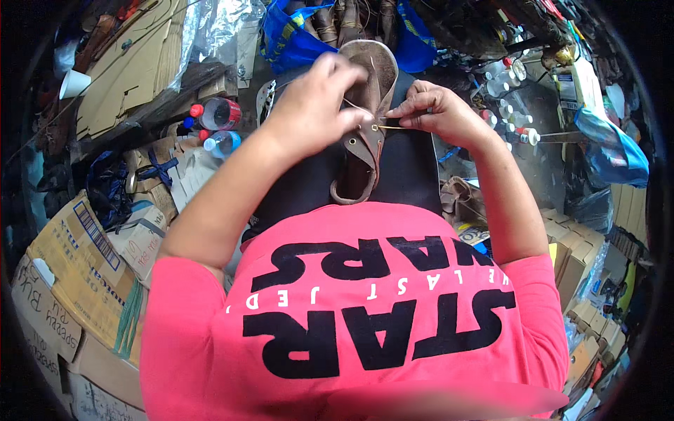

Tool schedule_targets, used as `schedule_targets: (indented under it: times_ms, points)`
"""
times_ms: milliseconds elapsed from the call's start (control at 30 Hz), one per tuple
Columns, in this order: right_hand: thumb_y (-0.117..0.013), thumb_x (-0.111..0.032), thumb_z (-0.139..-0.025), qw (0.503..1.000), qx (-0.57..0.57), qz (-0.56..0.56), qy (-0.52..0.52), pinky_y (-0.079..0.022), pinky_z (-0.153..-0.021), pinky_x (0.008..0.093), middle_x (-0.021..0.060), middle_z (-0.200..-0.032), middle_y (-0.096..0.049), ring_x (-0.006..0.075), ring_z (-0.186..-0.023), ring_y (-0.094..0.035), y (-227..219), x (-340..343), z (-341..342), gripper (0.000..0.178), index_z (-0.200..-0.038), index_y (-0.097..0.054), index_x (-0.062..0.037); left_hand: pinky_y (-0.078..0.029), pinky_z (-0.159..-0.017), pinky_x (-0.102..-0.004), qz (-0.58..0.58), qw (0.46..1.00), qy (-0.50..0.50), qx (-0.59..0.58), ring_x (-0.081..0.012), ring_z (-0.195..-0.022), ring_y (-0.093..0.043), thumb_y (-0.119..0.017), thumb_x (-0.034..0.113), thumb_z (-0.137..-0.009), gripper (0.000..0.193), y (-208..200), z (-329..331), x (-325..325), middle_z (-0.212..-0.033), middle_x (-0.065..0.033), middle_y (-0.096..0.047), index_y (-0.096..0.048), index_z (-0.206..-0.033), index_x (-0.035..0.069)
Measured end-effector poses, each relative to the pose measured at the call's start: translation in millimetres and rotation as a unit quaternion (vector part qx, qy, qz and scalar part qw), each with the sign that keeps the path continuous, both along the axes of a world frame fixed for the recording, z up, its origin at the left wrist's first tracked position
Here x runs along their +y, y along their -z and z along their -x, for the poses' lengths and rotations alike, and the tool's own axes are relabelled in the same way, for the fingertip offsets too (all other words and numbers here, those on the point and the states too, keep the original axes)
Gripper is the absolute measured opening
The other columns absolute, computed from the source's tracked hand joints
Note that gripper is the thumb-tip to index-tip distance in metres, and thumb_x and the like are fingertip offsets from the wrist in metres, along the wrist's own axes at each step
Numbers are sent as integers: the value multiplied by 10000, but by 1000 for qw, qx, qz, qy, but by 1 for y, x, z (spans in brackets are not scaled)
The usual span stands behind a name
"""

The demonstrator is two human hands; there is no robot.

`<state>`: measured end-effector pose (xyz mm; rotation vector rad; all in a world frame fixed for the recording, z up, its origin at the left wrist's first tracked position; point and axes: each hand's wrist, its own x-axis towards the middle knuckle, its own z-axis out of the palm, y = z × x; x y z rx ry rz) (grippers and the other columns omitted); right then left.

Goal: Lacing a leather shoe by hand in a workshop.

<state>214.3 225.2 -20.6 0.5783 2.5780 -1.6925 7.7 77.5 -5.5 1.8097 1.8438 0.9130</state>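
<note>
A brown leather shoe (pixel 359 158) with metal eyelets lies over my dark-clad lap, its heel opening toward my body. From an eyelet a thin tan lace (pixel 390 127) runs to the right, pinched between the thumb and fingers of my right hand (pixel 441 112). My left hand (pixel 316 98) is over the shoe's left side, blurred by motion, with its thumb near the eyelets. A thin strand crosses the shoe by that hand; whether the fingers hold it is not clear.
Bottles with red and blue caps (pixel 216 114) stand at the left, beside cardboard boxes (pixel 77 242). Blue bags (pixel 415 42) lie beyond the shoe. More small bottles (pixel 516 105) and a blue plastic bag (pixel 614 151) are at the right.
</note>
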Motion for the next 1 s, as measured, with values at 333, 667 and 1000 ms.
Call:
schedule_targets:
  times_ms: [333,667,1000]
  points:
    - [-743,10,-727,999,30,4,32,-433,-719,222,-28,-766,-511,87,-751,-495,9,-7,6,258,-963,-746,-94,-468,-715,-382,31,995,-45,-87,-304,-827,-616,-704,81,-736,198,13,-29,-41,-852,-121,-620,-610,-903,31]
    - [-741,-20,-739,997,-6,50,64,-473,-717,257,-5,-775,-586,126,-782,-584,0,-7,10,181,-913,-738,-72,-409,-647,-364,-113,993,-13,11,-271,-730,-586,-647,64,-778,89,27,-29,-41,-810,-65,-594,-608,-854,89]
    - [-739,-10,-737,999,24,7,46,-434,-730,240,-11,-774,-588,98,-773,-522,5,-13,11,173,-900,-746,-68,-416,-631,-353,-134,990,-13,40,-258,-725,-602,-680,43,-760,141,31,-29,-43,-825,-64,-628,-640,-891,80]
